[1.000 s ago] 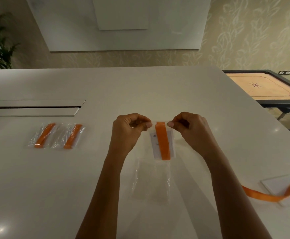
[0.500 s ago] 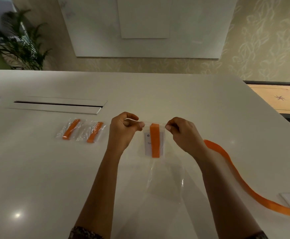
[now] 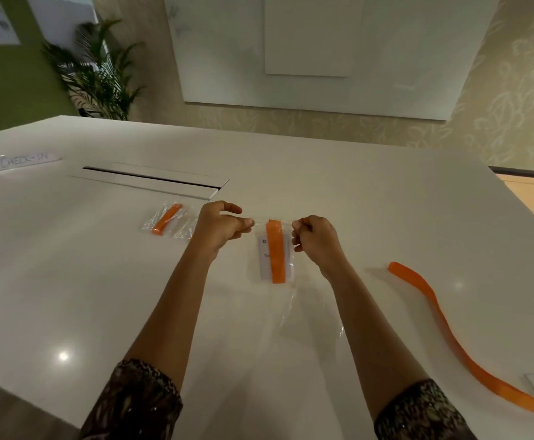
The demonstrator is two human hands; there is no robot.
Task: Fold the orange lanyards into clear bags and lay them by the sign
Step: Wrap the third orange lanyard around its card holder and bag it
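Only writing you can actually read is the sign (image 3: 26, 161). It's a white paper strip with CHECK-IN hand-lettered on it, lying flat well beyond the left hand (image 3: 219, 228) and off to its left. There's also a white card inside the clear bag (image 3: 286, 312) with some dark print, but the lanyard covers most of it and I can't make out the words.

The bag is thin, crinkly see-through plastic, held up between the two hands. The left hand pinches its top-left edge with thumb and fingertips. The right hand (image 3: 316, 244) pinches the top-right edge, other fingers curled in. Inside, the folded lanyard (image 3: 275, 252) is a flat bright-orange strip standing upright in front of the card. The lower part of the bag hangs wrinkled over the glossy white table (image 3: 69, 281).

Just left of the left hand a finished bag (image 3: 165, 219) with an orange fold inside lies on the table, and a second one (image 3: 185, 230) is partly hidden behind that hand. Right of the right hand, a loose orange lanyard (image 3: 443, 325) snakes across the table, unfolded. Both forearms come out of dark patterned sleeves (image 3: 132, 404).
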